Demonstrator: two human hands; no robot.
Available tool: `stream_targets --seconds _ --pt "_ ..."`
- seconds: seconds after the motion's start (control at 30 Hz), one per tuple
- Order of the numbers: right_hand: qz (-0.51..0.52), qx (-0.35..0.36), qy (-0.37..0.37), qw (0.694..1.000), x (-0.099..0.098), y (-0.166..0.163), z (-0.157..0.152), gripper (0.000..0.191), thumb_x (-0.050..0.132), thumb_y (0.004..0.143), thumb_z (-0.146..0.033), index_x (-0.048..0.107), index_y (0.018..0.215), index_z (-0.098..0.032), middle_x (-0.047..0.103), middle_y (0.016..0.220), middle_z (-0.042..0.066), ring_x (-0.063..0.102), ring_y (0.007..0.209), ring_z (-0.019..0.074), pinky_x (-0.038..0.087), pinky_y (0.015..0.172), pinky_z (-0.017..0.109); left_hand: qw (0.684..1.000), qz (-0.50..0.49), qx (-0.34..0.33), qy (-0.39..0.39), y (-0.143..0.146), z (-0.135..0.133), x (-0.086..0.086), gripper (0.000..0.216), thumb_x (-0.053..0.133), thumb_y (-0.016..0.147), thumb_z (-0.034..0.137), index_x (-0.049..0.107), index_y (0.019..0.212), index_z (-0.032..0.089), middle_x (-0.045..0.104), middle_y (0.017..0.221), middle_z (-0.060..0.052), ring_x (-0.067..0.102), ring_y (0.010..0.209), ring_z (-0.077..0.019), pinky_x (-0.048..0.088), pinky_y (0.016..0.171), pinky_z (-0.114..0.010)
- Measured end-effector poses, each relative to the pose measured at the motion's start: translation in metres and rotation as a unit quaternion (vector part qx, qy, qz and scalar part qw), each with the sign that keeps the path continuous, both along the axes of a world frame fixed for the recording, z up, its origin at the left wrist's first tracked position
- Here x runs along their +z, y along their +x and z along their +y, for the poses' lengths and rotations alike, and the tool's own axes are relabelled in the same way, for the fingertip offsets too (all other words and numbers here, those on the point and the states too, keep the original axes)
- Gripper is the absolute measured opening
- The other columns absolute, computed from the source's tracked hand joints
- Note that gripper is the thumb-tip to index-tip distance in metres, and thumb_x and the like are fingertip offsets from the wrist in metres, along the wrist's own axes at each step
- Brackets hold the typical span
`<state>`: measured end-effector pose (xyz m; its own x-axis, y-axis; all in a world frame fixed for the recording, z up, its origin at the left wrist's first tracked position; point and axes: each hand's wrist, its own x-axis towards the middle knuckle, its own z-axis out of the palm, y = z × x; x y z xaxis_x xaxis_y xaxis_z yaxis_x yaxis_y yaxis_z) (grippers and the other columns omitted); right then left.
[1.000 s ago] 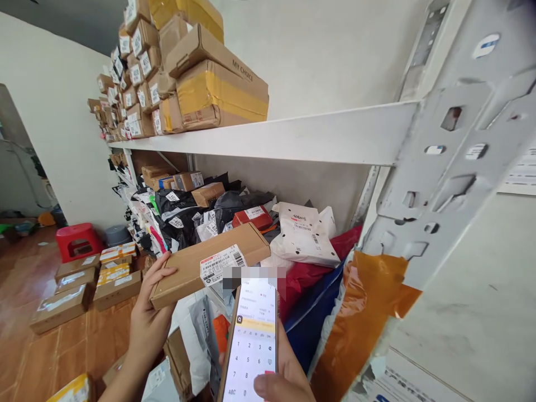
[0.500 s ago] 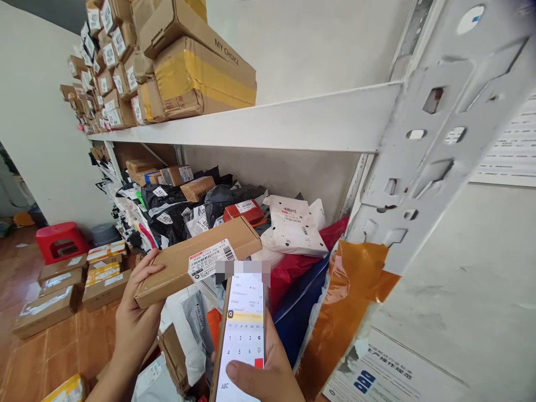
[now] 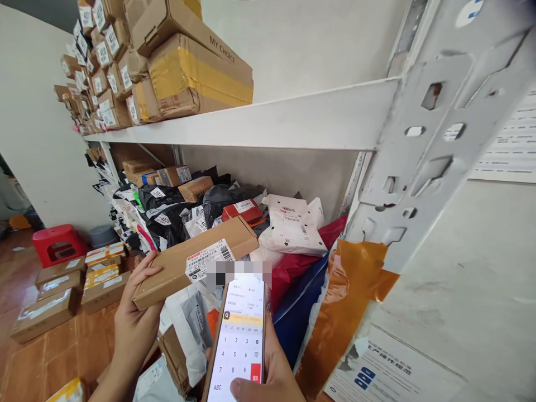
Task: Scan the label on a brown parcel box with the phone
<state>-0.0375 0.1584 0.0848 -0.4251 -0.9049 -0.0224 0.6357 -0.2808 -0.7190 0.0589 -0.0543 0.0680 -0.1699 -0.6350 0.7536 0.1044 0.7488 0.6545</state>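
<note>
My left hand point(image 3: 134, 321) grips the near end of a long flat cardboard parcel point(image 3: 176, 262) and holds it level in front of the lower shelf. Its white barcode label point(image 3: 208, 259) faces up. My right hand point(image 3: 272, 374) holds a smartphone point(image 3: 238, 340) upright just below the parcel. The screen shows a number keypad, and my thumb rests near its bottom edge.
A white metal rack point(image 3: 293, 120) carries stacked cardboard boxes point(image 3: 188, 72) on top and black, white and red mail bags point(image 3: 201, 206) below. Its perforated post point(image 3: 431, 151) stands close at right. Flat boxes point(image 3: 62, 290) and a red stool point(image 3: 56, 245) sit on the floor at left.
The view has drifted slightly right and down, so the shelves sit further left in the picture. My thumb has moved lower on the phone's keypad. The parcel stays in my left hand.
</note>
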Motion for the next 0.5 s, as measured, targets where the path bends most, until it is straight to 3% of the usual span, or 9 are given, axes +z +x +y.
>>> stream_targets --seconds 0.17,0.27,0.5 --pt "-0.046 0.003 -0.024 0.999 -0.004 -0.002 -0.003 0.113 0.068 0.052 -0.019 -0.001 0.141 -0.019 0.074 0.106 0.014 0.071 0.09 0.0334 0.048 0.073 0.04 1.0 -0.001 -0.002 0.01 -0.002 -0.001 0.0 0.024 0.065 0.08 0.033 0.06 0.101 0.024 0.048 0.145 -0.014 0.045 0.134 -0.0303 0.027 0.116 -0.056" --pt "-0.067 -0.015 -0.017 0.998 -0.006 -0.003 -0.005 0.104 0.061 0.052 -0.021 0.007 0.141 -0.018 0.074 0.11 0.015 0.072 0.088 0.0341 0.05 0.077 0.044 1.0 0.001 -0.004 0.015 -0.002 0.001 0.002 0.024 0.066 0.079 0.033 0.06 0.101 0.024 0.049 0.144 -0.014 0.045 0.134 -0.0309 0.028 0.115 -0.057" --pt "-0.136 -0.031 -0.033 0.99 -0.012 -0.002 -0.006 0.108 0.059 0.05 -0.023 0.004 0.143 -0.018 0.072 0.117 0.015 0.067 0.104 0.038 0.05 0.085 0.051 1.0 -0.003 0.009 -0.003 -0.001 0.0 0.001 0.024 0.066 0.079 0.033 0.061 0.102 0.024 0.054 0.139 -0.013 0.046 0.133 -0.0289 0.031 0.115 -0.054"
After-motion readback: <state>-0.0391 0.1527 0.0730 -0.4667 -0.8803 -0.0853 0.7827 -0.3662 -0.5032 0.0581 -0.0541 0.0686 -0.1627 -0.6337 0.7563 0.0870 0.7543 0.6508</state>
